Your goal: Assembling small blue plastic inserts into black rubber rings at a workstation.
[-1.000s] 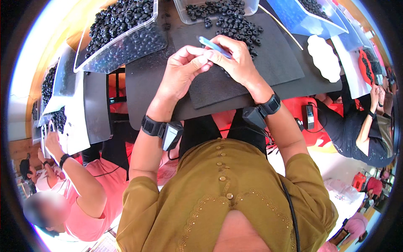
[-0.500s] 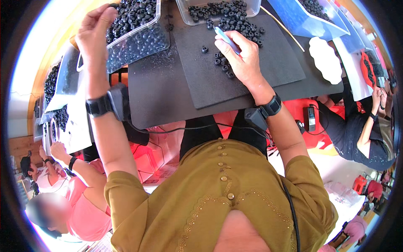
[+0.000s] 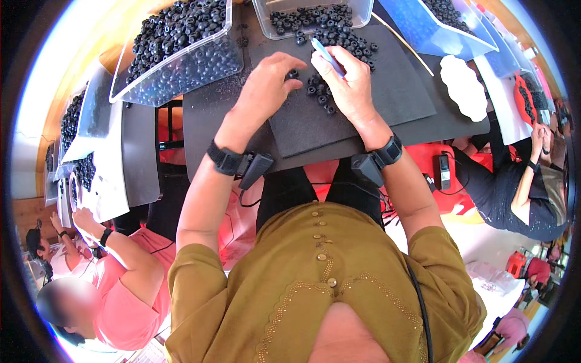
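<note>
My right hand point(image 3: 351, 85) is closed around a slim light-blue pen-like tool point(image 3: 327, 57), its tip pointing up and left. To its left, my left hand point(image 3: 264, 88) reaches over the dark mat point(image 3: 363, 118), thumb and forefinger parted on either side of a black round bead point(image 3: 293, 74); they do not look closed on it. Just below the right hand's fingertips lies a small cluster of black beads point(image 3: 321, 91) with holes. A larger pile of beads point(image 3: 342, 39) spreads beyond, partly hidden by the right hand.
A clear bin point(image 3: 181, 81) heaped with black beads stands at the far left, and another clear bin point(image 3: 290, 27) behind the mat. A thin stick point(image 3: 405, 45), a white scalloped piece point(image 3: 463, 88) and a blue-tinted bin point(image 3: 442, 39) lie right. Other people sit on both sides.
My left hand has come from the bin at the far left across to the beads on the mat. My right hand stays in place with the blue tool.
</note>
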### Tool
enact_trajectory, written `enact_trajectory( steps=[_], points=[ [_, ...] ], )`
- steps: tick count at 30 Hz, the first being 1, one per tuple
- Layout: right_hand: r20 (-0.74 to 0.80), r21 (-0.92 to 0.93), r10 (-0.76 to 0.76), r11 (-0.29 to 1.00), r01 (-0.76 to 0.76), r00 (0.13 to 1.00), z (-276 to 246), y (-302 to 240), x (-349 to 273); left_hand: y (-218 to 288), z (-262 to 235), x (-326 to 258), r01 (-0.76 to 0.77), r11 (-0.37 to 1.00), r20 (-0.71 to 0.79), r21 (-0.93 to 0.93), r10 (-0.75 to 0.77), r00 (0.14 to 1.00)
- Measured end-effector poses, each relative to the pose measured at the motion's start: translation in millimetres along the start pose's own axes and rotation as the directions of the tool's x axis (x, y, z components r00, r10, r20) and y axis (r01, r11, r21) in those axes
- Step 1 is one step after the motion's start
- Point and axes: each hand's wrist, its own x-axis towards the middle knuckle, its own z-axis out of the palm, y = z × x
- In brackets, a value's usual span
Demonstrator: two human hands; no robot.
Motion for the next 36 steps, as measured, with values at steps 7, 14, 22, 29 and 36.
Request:
enact_trajectory(
  steps=[7,14,22,29,36],
  points=[
    [0.068,-0.028,-0.063,0.997,0.065,0.996,0,3,-1,12,-4,-4,0.243,0.952,0.134,-0.186,-0.220,0.966],
    [0.213,-0.039,-0.066,0.996,0.076,0.975,0,-4,-3,-8,-8,-34,0.316,0.082,0.275,-0.945,-0.323,0.905],
    [0.298,0.008,-0.136,0.990,0.140,0.945,-1,-4,-2,-12,-10,-38,0.207,-0.179,0.253,-0.962,-0.296,0.921],
    [0.317,-0.036,-0.143,0.986,0.163,0.938,0,-2,-4,-18,-9,-39,0.178,-0.270,0.248,-0.946,-0.255,0.935],
    [0.349,-0.105,-0.138,0.977,0.185,0.927,-2,-8,-5,-12,-11,-38,0.174,-0.260,0.249,-0.950,-0.294,0.923]
  ],
)
